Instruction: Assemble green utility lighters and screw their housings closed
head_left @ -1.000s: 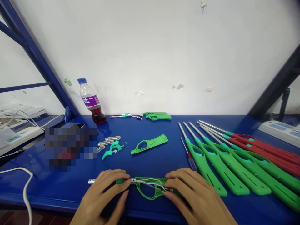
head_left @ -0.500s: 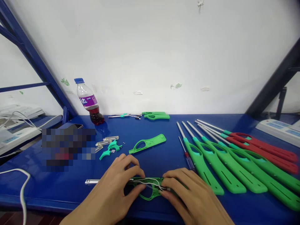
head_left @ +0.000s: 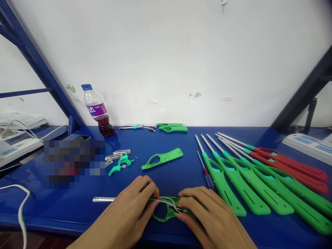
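Observation:
A green lighter half-shell (head_left: 164,218) lies flat near the table's front edge, its inside facing up. White wires (head_left: 166,200) cross its finger opening toward a small dark part. My left hand (head_left: 129,211) is closed on the shell's front end, where a metal tube (head_left: 103,199) sticks out to the left. Pinched around the handle end and the dark part is my right hand (head_left: 211,214), which hides most of the handle. Beyond the hands lies a matching half-shell (head_left: 166,158). Teal triggers (head_left: 126,160) and clear small tanks (head_left: 121,152) rest left of it.
Several assembled green lighters (head_left: 225,186) and two red ones (head_left: 290,162) fan out at right, beside a screwdriver (head_left: 207,177). A bottle (head_left: 95,109) stands at back left. More green shells (head_left: 173,128) and metal tubes (head_left: 132,127) lie along the wall.
My left fingers have drawn together and moved slightly up off the finger opening, exposing more of it. My right hand stays nearly in place on the handle end.

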### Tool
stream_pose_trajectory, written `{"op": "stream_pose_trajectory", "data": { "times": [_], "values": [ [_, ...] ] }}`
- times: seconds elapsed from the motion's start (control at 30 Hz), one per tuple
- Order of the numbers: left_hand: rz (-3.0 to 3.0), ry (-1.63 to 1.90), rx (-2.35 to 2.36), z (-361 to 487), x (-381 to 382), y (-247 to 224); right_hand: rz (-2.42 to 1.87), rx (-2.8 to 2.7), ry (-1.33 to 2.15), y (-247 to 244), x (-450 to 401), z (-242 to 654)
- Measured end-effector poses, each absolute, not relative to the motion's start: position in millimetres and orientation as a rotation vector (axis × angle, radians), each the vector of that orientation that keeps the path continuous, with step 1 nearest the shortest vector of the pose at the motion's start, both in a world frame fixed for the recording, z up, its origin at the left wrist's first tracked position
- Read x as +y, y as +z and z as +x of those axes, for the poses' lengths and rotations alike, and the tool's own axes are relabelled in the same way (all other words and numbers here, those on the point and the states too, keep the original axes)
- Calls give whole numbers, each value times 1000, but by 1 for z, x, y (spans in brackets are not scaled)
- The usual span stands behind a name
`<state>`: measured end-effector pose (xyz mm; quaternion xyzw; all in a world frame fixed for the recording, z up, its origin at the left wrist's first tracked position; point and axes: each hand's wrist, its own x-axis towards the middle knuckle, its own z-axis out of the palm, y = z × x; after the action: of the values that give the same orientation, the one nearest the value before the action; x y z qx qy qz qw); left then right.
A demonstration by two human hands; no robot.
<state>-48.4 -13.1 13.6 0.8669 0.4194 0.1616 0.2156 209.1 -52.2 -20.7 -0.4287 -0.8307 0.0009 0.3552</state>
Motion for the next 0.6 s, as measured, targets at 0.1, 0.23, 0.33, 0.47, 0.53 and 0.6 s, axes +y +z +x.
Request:
{"op": "stream_pose_trajectory", "data": {
  "times": [0.1, 0.23, 0.33, 0.47, 0.53, 0.6],
  "values": [
    [2421, 458, 1160, -48, -13, 12, -1113, -2153, 0, -20, -51, 209],
    [2472, 486, 1164, -46, -11, 10, -1089, -2135, -25, -17, -51, 207],
    [2528, 496, 1175, -44, -9, 9, -1076, -2118, -50, -14, -51, 205],
    [2525, 482, 1189, -44, -8, 9, -1067, -2115, -75, -14, -52, 204],
    [2509, 462, 1170, -46, -8, 9, -1075, -2127, -63, -15, -52, 205],
    [2510, 421, 1149, -48, -7, 8, -1089, -2145, -36, -16, -53, 206]
  ]
}}
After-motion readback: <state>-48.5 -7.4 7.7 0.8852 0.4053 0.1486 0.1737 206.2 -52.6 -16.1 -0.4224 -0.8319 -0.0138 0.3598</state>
